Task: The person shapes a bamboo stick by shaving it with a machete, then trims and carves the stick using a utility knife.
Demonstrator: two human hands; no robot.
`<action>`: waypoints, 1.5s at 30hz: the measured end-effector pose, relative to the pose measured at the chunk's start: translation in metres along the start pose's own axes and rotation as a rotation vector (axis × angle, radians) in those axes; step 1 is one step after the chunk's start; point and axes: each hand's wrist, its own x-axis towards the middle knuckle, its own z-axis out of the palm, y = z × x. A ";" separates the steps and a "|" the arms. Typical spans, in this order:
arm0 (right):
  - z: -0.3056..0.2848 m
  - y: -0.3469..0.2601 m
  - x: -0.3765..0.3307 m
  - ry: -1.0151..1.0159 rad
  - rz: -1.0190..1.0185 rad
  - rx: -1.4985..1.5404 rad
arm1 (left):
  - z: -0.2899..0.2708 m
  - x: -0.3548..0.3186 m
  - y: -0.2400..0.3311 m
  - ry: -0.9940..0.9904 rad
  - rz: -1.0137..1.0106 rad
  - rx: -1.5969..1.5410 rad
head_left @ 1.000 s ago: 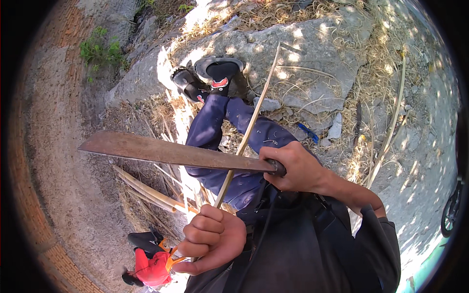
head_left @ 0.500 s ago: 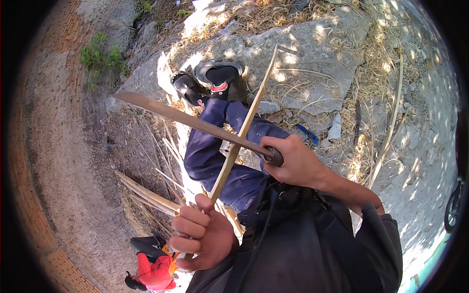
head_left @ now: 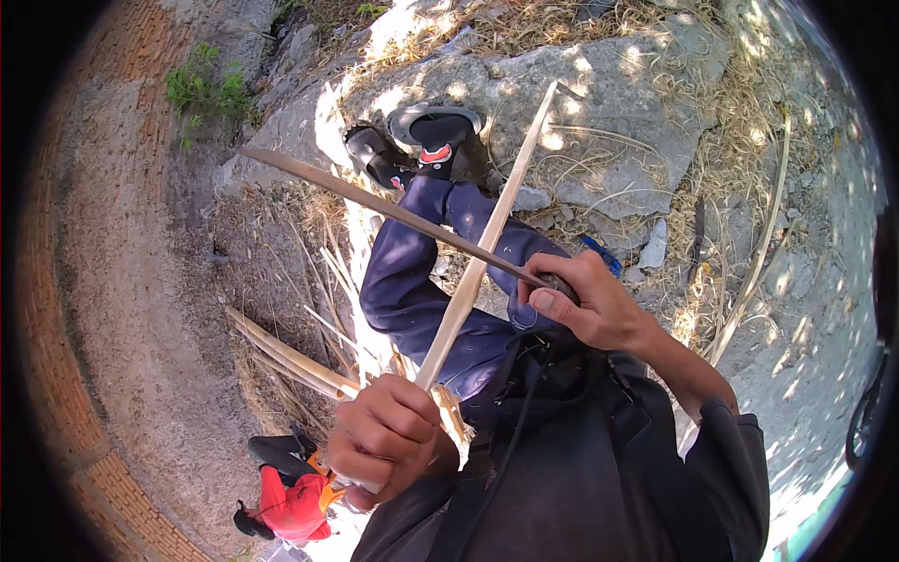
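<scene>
My left hand (head_left: 386, 438) grips the lower end of a long pale split bamboo strip (head_left: 487, 245) that slants up and to the right over my legs. My right hand (head_left: 585, 304) holds the handle of a long dark machete (head_left: 375, 204). Its blade runs up and to the left and crosses the strip about midway. A short frayed piece of the strip sticks out beside my left fist. My legs in blue trousers (head_left: 412, 281) and black shoes (head_left: 426, 136) stretch out under both.
Several split bamboo strips (head_left: 281, 351) lie on the ground at my left. Another long strip (head_left: 758, 253) lies at the right among dry straw. A grey rock (head_left: 609, 122) sits beyond my feet. A red and black object (head_left: 290, 492) rests at lower left.
The machete blade has swung from nearly level to slanting up and left, and now crosses the strip. My left hand has shifted lower on the strip.
</scene>
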 end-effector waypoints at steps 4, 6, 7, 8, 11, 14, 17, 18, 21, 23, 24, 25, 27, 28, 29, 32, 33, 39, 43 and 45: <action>-0.004 0.014 -0.006 -0.039 -0.020 -0.071 | 0.006 0.000 -0.013 -0.167 0.052 -0.009; -0.002 0.004 -0.004 -0.051 -0.055 -0.131 | 0.007 0.000 -0.012 -0.217 0.066 0.028; -0.001 0.000 -0.004 -0.054 -0.092 -0.192 | 0.007 0.000 -0.012 -0.272 0.078 0.060; -0.001 0.002 -0.006 -0.056 -0.086 -0.196 | 0.005 0.001 -0.011 -0.346 0.047 0.036; 0.001 0.011 -0.011 -0.058 -0.114 -0.193 | 0.006 0.009 -0.008 -0.539 -0.058 0.043; -0.001 0.017 -0.014 -0.085 -0.137 -0.264 | 0.016 0.001 -0.011 -0.479 -0.019 0.042; -0.001 0.019 -0.016 -0.061 -0.154 -0.291 | 0.018 -0.004 -0.012 -0.422 0.012 0.059; -0.001 0.018 -0.019 -0.056 -0.155 -0.286 | 0.018 -0.005 -0.014 -0.440 0.006 0.067; -0.001 0.021 -0.018 -0.069 -0.151 -0.273 | 0.021 -0.006 -0.016 -0.405 0.035 0.058; 0.000 0.025 -0.017 -0.082 -0.145 -0.266 | 0.027 -0.014 -0.017 -0.329 0.058 0.072; 0.002 0.026 -0.015 -0.076 -0.149 -0.253 | 0.028 -0.018 -0.018 -0.255 0.080 0.083; 0.003 0.027 -0.014 -0.070 -0.153 -0.240 | 0.026 -0.020 -0.017 -0.255 0.081 0.082; 0.007 0.019 -0.012 -0.040 -0.157 -0.256 | 0.021 -0.022 -0.017 -0.234 0.117 0.066; 0.008 0.015 -0.011 -0.012 -0.160 -0.272 | 0.026 -0.023 -0.019 -0.237 0.117 0.065; 0.008 0.013 -0.012 -0.008 -0.160 -0.272 | 0.034 -0.025 -0.024 -0.087 0.186 0.084; 0.007 0.013 -0.010 -0.016 -0.139 -0.255 | 0.038 -0.029 -0.026 0.042 0.249 0.115; 0.006 0.019 -0.007 0.003 -0.121 -0.287 | 0.038 -0.030 -0.024 0.025 0.246 0.131; 0.006 0.013 -0.012 0.002 -0.066 -0.252 | 0.041 -0.029 -0.026 0.057 0.222 0.129; 0.006 0.013 -0.007 0.018 -0.050 -0.265 | 0.045 -0.028 -0.023 0.069 0.219 0.182; 0.006 0.011 -0.008 0.058 0.007 -0.290 | 0.047 -0.027 -0.023 0.092 0.215 0.184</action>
